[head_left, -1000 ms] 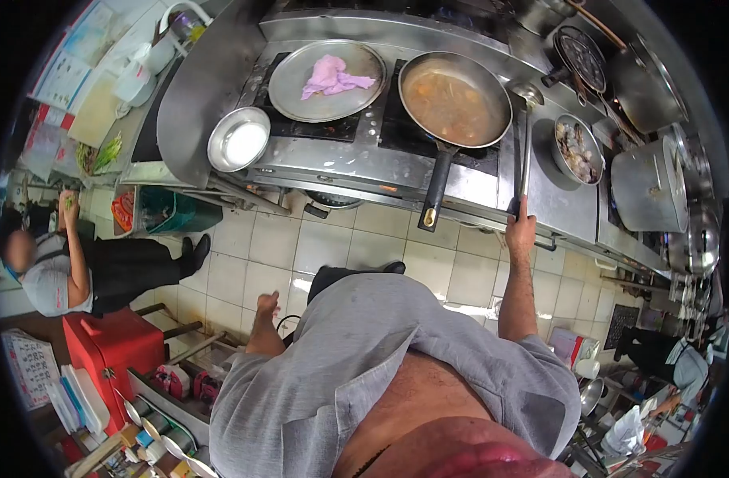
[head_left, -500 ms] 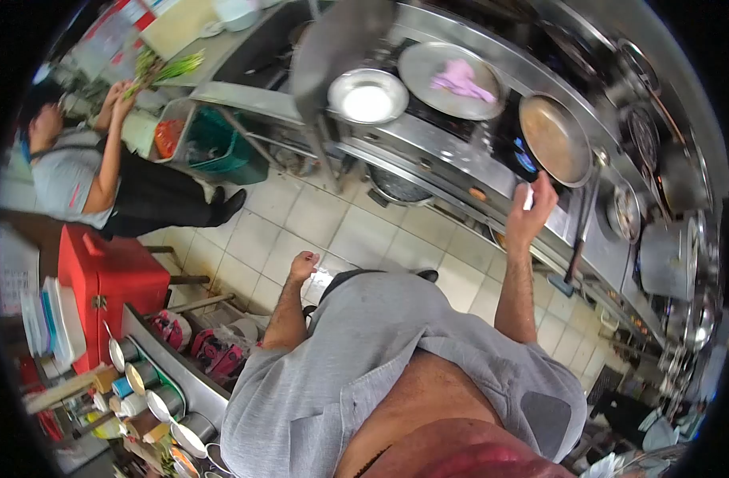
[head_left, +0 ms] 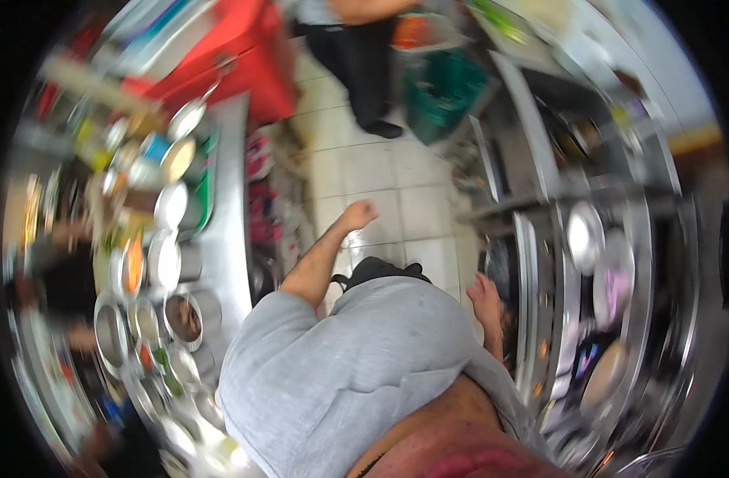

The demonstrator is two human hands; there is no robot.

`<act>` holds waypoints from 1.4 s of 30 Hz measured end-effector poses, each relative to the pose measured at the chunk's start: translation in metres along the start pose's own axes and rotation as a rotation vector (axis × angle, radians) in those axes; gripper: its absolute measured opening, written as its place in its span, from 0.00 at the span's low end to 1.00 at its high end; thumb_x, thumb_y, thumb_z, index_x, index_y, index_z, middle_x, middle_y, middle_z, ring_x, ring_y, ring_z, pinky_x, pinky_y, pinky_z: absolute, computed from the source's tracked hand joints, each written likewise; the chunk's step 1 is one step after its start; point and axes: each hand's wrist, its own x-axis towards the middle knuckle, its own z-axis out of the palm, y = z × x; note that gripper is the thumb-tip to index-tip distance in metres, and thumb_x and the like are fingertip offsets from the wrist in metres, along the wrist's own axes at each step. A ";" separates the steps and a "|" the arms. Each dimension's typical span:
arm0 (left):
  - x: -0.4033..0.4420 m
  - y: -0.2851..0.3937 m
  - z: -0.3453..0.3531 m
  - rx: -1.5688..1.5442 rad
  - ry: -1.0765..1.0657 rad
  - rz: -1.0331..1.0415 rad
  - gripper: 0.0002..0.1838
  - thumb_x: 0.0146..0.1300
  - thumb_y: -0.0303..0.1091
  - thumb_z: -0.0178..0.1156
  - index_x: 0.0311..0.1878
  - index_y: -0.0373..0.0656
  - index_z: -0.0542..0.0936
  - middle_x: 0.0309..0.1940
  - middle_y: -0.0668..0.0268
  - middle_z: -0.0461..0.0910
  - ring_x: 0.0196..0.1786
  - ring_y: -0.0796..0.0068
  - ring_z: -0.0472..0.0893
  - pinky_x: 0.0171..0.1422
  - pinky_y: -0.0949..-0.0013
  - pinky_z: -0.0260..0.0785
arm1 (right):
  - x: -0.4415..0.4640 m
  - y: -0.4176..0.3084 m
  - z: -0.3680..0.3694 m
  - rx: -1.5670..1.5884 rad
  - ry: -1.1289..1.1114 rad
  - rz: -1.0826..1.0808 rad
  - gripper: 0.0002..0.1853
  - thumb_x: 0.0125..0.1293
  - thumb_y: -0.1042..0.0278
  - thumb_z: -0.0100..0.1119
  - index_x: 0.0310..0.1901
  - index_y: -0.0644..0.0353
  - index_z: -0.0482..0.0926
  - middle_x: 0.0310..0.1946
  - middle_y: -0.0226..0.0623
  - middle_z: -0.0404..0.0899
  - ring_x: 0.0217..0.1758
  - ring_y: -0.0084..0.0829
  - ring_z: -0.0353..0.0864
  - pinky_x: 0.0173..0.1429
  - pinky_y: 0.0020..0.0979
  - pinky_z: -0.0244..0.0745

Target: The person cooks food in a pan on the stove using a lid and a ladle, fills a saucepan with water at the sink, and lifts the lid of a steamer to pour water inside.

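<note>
Metal containers [head_left: 167,259] crowd a steel counter [head_left: 234,199], left of its right edge. Beyond that edge, the left hand [head_left: 360,215] hangs over the tiled floor [head_left: 372,171], fingers curled; whether it grips anything cannot be told. Farther right, the right hand [head_left: 484,296], fingers extended and slightly apart, is near the stove's [head_left: 569,319] front edge. A metal bowl [head_left: 585,237] sits by that edge; behind are a pan [head_left: 607,376] and a round tray [head_left: 615,249] bearing pink cloth [head_left: 617,291].

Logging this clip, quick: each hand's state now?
Left hand: loosely closed, nothing visible in it.
Right hand: open, nothing visible in it.
</note>
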 end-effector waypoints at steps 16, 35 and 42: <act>-0.211 0.081 -0.430 0.584 1.715 -0.876 0.35 0.40 0.52 0.69 0.51 0.44 0.74 0.49 0.53 0.72 0.53 0.55 0.72 0.53 0.54 0.66 | 0.182 -0.025 0.013 -0.060 -0.209 -0.102 0.24 0.55 0.72 0.59 0.56 0.64 0.69 0.29 0.30 0.71 0.34 0.24 0.70 0.42 0.25 0.68; -0.310 0.138 -0.518 0.673 1.973 0.330 0.38 0.32 0.40 0.77 0.48 0.31 0.73 0.43 0.53 0.77 0.40 0.59 0.77 0.48 0.60 0.71 | 0.112 -0.029 0.049 -0.094 -0.047 0.063 0.23 0.52 0.67 0.60 0.52 0.60 0.71 0.34 0.46 0.76 0.39 0.39 0.76 0.45 0.36 0.72; -0.200 0.281 -0.411 0.480 1.586 0.954 0.36 0.35 0.36 0.77 0.49 0.31 0.73 0.47 0.56 0.76 0.44 0.64 0.77 0.51 0.63 0.71 | 0.035 0.014 0.027 0.009 0.111 0.108 0.23 0.55 0.65 0.58 0.54 0.57 0.70 0.40 0.46 0.74 0.44 0.42 0.75 0.49 0.38 0.70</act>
